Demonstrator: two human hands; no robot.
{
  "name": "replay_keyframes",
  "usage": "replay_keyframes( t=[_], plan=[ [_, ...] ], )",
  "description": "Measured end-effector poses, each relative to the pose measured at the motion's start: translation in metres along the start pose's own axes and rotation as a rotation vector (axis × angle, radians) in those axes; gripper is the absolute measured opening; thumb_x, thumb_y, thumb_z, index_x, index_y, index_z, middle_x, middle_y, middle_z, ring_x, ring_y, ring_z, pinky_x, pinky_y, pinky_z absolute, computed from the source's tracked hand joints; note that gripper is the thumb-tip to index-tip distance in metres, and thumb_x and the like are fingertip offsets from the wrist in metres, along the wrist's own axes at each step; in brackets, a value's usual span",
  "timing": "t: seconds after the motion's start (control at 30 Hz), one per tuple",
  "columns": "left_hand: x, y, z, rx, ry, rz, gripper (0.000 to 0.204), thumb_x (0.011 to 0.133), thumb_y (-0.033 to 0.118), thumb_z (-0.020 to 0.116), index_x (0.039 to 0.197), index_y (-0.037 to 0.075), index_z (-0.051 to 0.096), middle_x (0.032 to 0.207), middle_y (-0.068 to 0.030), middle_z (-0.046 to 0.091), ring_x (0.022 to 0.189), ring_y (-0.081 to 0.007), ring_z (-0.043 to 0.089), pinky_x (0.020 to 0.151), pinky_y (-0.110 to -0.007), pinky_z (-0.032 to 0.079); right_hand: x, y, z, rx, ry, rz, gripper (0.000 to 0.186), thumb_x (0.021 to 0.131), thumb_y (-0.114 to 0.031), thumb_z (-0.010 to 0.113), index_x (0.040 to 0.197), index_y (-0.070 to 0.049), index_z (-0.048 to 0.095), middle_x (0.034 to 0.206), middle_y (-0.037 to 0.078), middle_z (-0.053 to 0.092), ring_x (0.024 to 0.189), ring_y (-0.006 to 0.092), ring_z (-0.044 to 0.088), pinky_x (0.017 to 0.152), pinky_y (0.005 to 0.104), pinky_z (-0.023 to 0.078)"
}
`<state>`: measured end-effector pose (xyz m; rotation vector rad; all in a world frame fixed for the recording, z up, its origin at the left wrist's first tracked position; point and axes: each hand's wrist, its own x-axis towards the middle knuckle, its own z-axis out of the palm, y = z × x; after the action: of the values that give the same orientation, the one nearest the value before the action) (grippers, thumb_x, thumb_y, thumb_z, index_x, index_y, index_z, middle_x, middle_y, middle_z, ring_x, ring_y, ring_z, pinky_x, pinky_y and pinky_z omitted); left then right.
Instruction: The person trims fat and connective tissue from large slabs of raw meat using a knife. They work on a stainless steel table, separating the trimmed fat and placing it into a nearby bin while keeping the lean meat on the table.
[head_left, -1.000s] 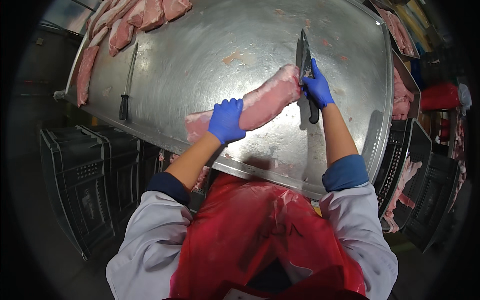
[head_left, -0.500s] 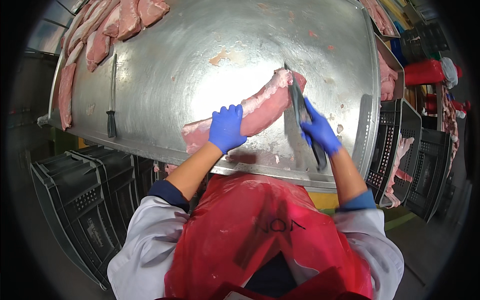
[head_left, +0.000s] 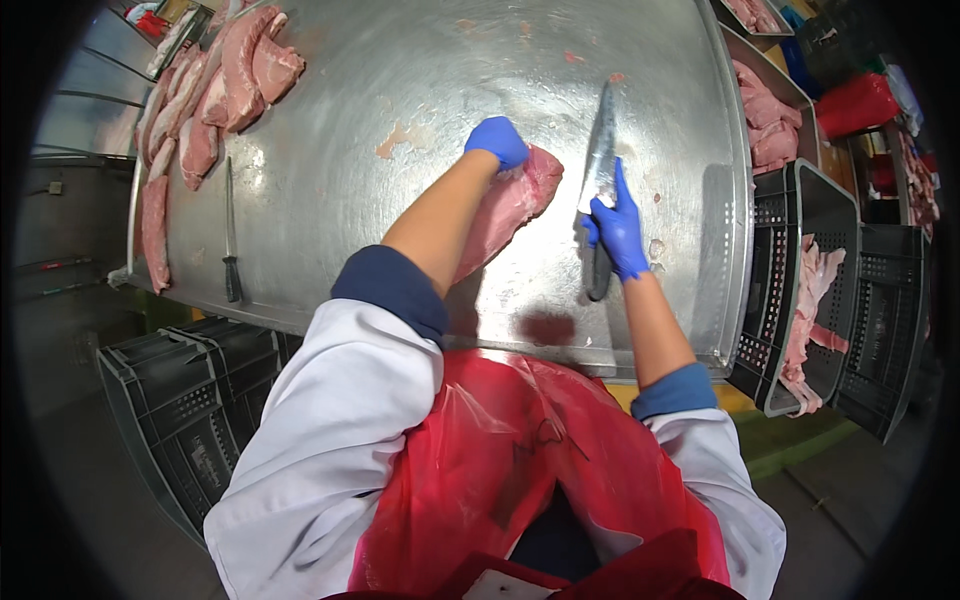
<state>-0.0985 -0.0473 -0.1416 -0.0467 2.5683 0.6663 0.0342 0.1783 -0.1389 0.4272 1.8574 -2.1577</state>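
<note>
A long pink pork loin (head_left: 512, 208) with pale edges lies on the steel table, partly covered by my left forearm. My gloved left hand (head_left: 497, 143) is closed around its far end, the fingertips hidden from sight. To the right of the loin and apart from it, my right hand (head_left: 622, 232) holds a large knife (head_left: 603, 150) by its dark handle. The blade points away from me, with a finger stretched out on the right side. Both gloves are blue.
Several meat pieces (head_left: 240, 75) lie at the table's far left, beside a sharpening steel (head_left: 230, 235). At the right stand a black crate (head_left: 838, 215) with pale trimmings (head_left: 815, 280) and a metal tray (head_left: 805, 105) of meat. More black crates (head_left: 185, 385) stand below left. The steel table (head_left: 400, 60) has raised edges.
My left hand has moved from the loin's near end to its far end, and the loin has swung more lengthwise. The knife has come away from the meat and now points forward.
</note>
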Motion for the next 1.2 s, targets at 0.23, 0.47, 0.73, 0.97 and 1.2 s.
replay_keyframes(
  t=[0.23, 0.47, 0.73, 0.97, 1.2],
  plan=[
    [0.006, -0.011, 0.014, -0.105, 0.085, 0.014, 0.034, 0.085, 0.027, 0.070, 0.084, -0.007, 0.073, 0.079, -0.0251, 0.071, 0.073, -0.0326, 0.071, 0.069, -0.041, 0.055, 0.062, 0.003, 0.042, -0.244, -0.273, 0.140, 0.084, 0.090, 0.000, 0.055, 0.163, -0.023, 0.021, 0.078, 0.009, 0.064, 0.053, 0.0129, 0.059, 0.050, 0.0302, 0.050],
    [-0.007, -0.004, 0.017, -0.032, 0.192, 0.024, 0.030, 0.087, 0.026, 0.066, 0.088, -0.003, 0.074, 0.080, -0.0258, 0.070, 0.076, -0.0338, 0.072, 0.071, -0.041, 0.055, 0.029, 0.008, 0.021, -0.198, -0.456, 0.133, 0.082, 0.089, -0.001, 0.053, 0.162, -0.021, 0.023, 0.075, 0.009, 0.063, 0.053, 0.0131, 0.057, 0.050, 0.0297, 0.050],
    [0.005, -0.015, -0.010, -0.040, 0.237, 0.081, 0.032, 0.086, 0.027, 0.067, 0.087, -0.004, 0.073, 0.079, -0.0218, 0.070, 0.071, -0.0281, 0.068, 0.070, -0.040, 0.053, 0.004, 0.003, 0.004, -0.379, -0.685, 0.211, 0.083, 0.092, -0.006, 0.056, 0.163, -0.021, 0.017, 0.070, 0.007, 0.060, 0.054, 0.0139, 0.058, 0.051, 0.0309, 0.051],
    [-0.007, 0.017, -0.032, -0.207, 0.149, 0.155, 0.029, 0.089, 0.025, 0.068, 0.088, -0.004, 0.073, 0.072, -0.0105, 0.067, 0.069, -0.0154, 0.058, 0.066, -0.036, 0.049, 0.027, 0.017, 0.068, -0.225, -0.577, 0.241, 0.082, 0.095, -0.006, 0.053, 0.164, -0.022, 0.011, 0.071, 0.007, 0.057, 0.055, 0.0147, 0.060, 0.051, 0.0325, 0.052],
    [-0.011, 0.027, -0.069, -0.208, 0.155, 0.310, 0.025, 0.089, 0.022, 0.069, 0.085, -0.002, 0.072, 0.074, -0.0064, 0.067, 0.070, -0.0145, 0.062, 0.067, -0.032, 0.050, 0.004, 0.017, 0.103, -0.352, -0.513, 0.173, 0.081, 0.090, -0.006, 0.052, 0.163, -0.013, 0.016, 0.075, 0.013, 0.063, 0.057, 0.0191, 0.063, 0.054, 0.0346, 0.054]
  ],
)
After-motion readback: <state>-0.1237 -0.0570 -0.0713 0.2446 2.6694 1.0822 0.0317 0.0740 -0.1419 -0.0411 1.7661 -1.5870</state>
